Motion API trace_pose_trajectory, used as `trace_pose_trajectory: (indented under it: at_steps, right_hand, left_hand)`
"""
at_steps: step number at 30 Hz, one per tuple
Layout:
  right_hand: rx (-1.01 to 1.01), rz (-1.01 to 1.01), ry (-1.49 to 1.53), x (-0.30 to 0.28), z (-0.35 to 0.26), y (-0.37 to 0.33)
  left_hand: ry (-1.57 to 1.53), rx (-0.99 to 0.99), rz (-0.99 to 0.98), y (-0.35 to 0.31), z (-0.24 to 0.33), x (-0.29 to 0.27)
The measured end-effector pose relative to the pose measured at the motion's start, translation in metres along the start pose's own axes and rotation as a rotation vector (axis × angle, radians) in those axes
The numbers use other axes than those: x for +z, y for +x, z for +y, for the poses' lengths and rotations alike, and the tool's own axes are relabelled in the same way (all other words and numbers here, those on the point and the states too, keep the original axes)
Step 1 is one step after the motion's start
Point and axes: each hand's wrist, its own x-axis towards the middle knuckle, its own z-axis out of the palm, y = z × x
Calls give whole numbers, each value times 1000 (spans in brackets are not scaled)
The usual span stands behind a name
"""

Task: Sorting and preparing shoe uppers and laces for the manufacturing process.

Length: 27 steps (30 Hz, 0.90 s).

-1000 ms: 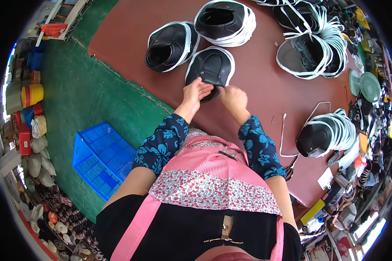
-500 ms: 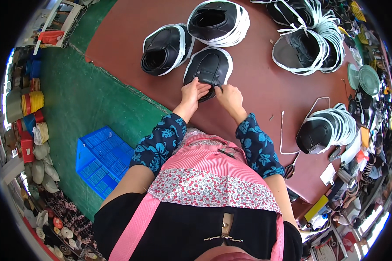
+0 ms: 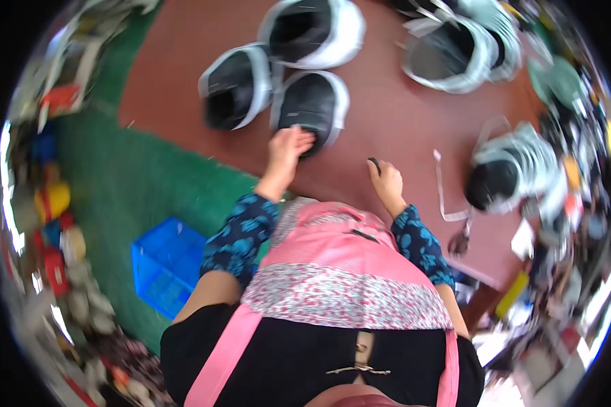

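Note:
My left hand (image 3: pixel 290 144) rests at the near end of a black shoe upper (image 3: pixel 308 102) edged with white. Its fingers lie stretched across that end, and motion blur softens them. Apart from the shoe, to the right, my right hand (image 3: pixel 387 183) is closed on a small dark object (image 3: pixel 374 164); its kind is too blurred to make out. Two groups of similar black uppers touch or stand close behind: one upper (image 3: pixel 234 88) at the left and a white-edged stack (image 3: pixel 302 30) at the back.
More stacked uppers (image 3: pixel 448 57) lie at the back right, another stack (image 3: pixel 502 176) at the right. A white lace (image 3: pixel 442 193) and scissors (image 3: pixel 459 241) are on the red-brown table (image 3: pixel 380 115). A blue crate (image 3: pixel 166 261) stands on the green floor at the left.
My right hand has left the shoe and moved right and toward me, a small dark object in it. My left hand stays at the shoe. The whole view has shifted and blurred.

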Motion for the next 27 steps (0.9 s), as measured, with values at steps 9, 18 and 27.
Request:
trace_pose_trajectory:
  at_steps: [9,18,27]
  right_hand:
    - [129,637,-180,-60,199,-84]
    - [137,548,-82,-122,330,-160]
    - [54,788,1001,-359,454,-80]
  left_hand:
    - [597,405,-192,-41,-42,69]
    - [883,542,-837,-96,-86,328]
    - [1111,852,-878,-157,-298,551]
